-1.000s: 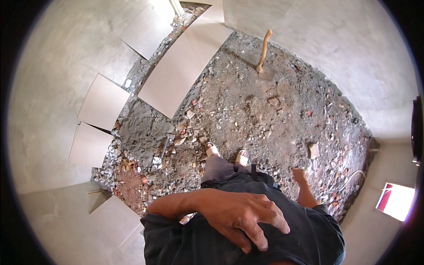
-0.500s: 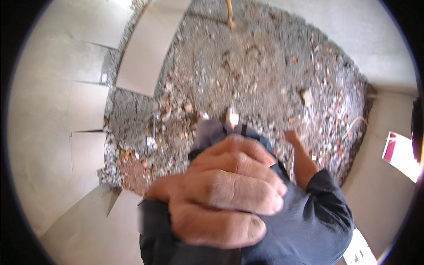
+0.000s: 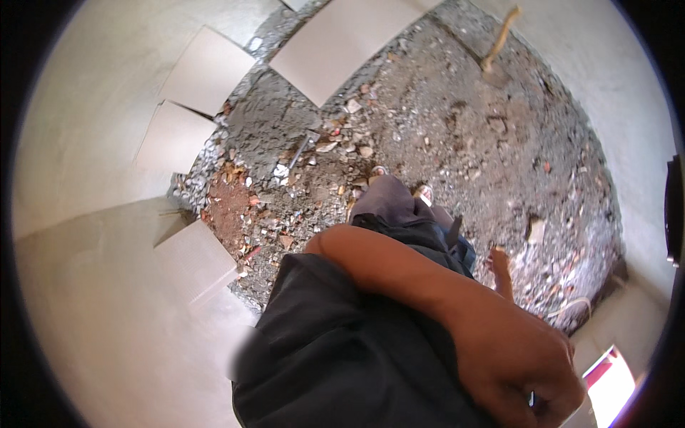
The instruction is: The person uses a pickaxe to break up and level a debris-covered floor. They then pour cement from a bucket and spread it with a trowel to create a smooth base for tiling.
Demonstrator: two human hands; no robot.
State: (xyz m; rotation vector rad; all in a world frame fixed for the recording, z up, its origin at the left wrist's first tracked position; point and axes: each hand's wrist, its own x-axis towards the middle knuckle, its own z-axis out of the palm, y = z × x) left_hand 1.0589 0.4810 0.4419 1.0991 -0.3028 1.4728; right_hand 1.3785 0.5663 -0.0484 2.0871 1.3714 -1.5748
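My left arm crosses in front of my dark shirt (image 3: 335, 349) toward the lower right. At its end my left hand (image 3: 531, 367) is bent at the wrist with curled fingers. A small gap shows among them, but whatever they may hold is hidden. My right hand (image 3: 501, 262) hangs low at my right side, above the rubble, its fingers loosely apart and nothing seen in them. Neither hand touches the tiles or tools on the ground.
Large beige tiles (image 3: 349, 46) lie at the far left; others (image 3: 207, 71) lean by the left wall, one (image 3: 198, 260) nearer. A hammer-like tool (image 3: 303, 148) lies on the rubble floor (image 3: 442, 128). A wooden-handled hoe (image 3: 501, 39) stands at the far right. A pale cable (image 3: 571, 305) curls by the right wall.
My left hand has swung from in front of my chest to the lower right. The view has turned, so the tiles and hoe sit farther right. My right hand still hangs.
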